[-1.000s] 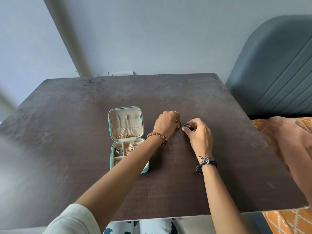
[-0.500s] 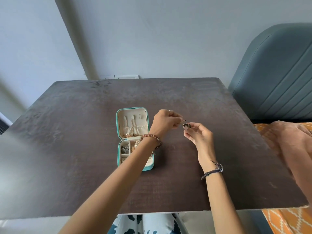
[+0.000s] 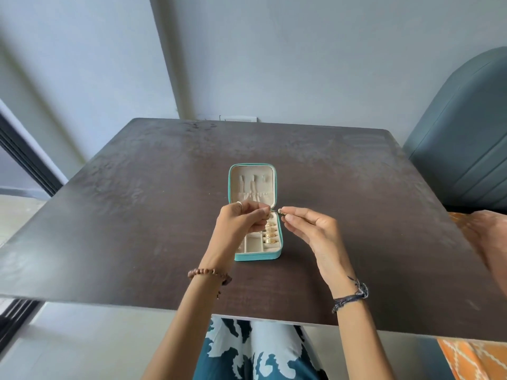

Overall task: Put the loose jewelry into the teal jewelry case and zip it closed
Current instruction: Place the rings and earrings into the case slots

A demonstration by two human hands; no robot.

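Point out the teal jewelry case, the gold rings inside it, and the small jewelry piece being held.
teal jewelry case (image 3: pixel 257 256): head view, front wall.
gold rings (image 3: pixel 269 235): head view, middle of row.
small jewelry piece (image 3: pixel 281 211): head view, its bead.

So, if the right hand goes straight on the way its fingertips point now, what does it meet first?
Most likely the left hand. The right hand points leftward, pinching a small piece of jewelry, with the other fingertips just across it. Depth is unclear, but they look level.
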